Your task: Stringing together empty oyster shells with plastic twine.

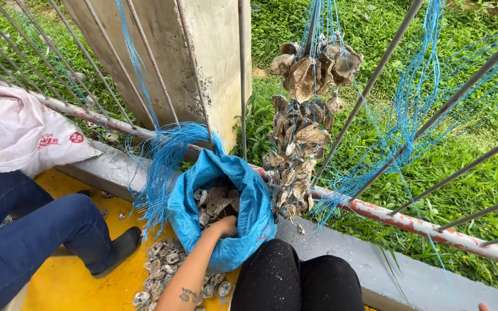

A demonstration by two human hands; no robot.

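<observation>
My left hand reaches down into an open blue sack full of grey oyster shells. Its fingers are buried among the shells, so I cannot tell whether they grip one. My forearm, with a small tattoo, crosses a heap of loose shells on the yellow floor. My knee in black trousers presses against the sack. Only a sliver of my right hand shows at the bottom edge, far right.
Strung oyster shells hang on blue ropes from a rusty metal railing. Another person's leg in blue jeans and black shoe rests at left, beside a white sack. A concrete post and grass lie beyond.
</observation>
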